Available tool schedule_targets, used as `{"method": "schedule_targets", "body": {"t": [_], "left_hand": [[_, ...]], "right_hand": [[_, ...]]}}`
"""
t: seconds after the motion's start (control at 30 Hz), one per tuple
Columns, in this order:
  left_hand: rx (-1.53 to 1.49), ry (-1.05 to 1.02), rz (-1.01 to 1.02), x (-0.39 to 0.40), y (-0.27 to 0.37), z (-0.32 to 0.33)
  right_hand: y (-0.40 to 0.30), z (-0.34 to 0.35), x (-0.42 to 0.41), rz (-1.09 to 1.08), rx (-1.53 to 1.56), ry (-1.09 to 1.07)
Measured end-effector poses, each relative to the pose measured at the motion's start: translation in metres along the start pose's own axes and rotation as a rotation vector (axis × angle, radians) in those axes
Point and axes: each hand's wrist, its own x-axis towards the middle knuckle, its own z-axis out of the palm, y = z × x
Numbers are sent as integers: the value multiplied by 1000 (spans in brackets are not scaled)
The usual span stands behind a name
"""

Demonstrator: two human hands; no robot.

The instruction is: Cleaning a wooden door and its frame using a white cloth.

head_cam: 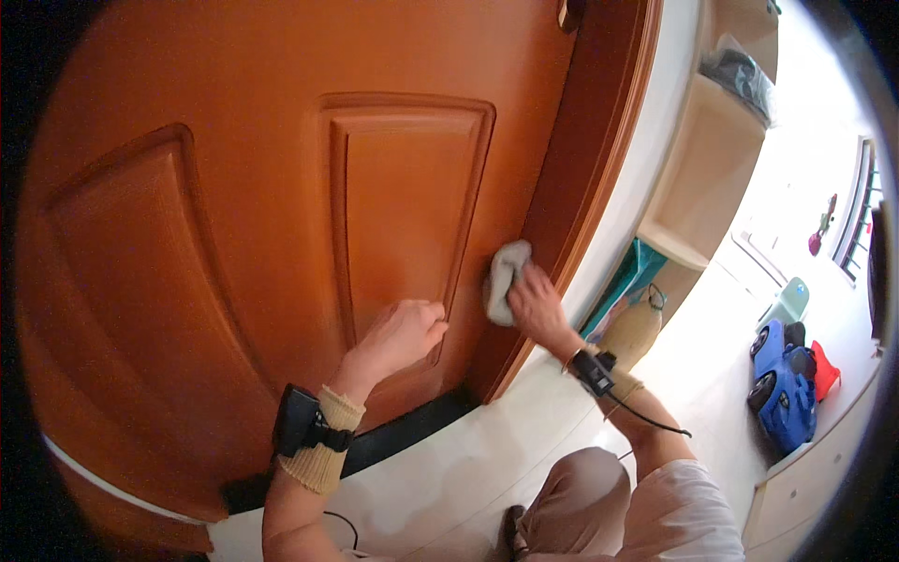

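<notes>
Before me is a brown panelled door (411, 204), filling much of the head view. My right hand (539, 303) grips a pale grey-white cloth (503, 288) against the door's right-hand margin, beside the frame. Part of the cloth lies hidden under my fingers. Just in front of the lower part of the raised panel is my left hand (402, 336), its fingers curled in and no object visible in them. Whether it touches the door I cannot tell. Black devices are strapped over tan cuffs on both wrists.
A brown door frame (597, 190) runs up the right side. Beyond it stands a wooden shelf unit (709, 154) with bags on it. A blue toy car (783, 393) rests on the pale tiled floor (449, 485). A dark threshold (407, 428) borders the door's foot.
</notes>
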Motion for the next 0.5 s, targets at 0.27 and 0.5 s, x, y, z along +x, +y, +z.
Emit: {"method": "schedule_targets", "body": {"t": [0.27, 0.5], "left_hand": [[17, -24, -48, -15, 0, -17], [14, -47, -2, 0, -4, 3]], "right_hand": [[7, -6, -19, 50, 201, 195], [184, -203, 98, 448, -208, 698]]}}
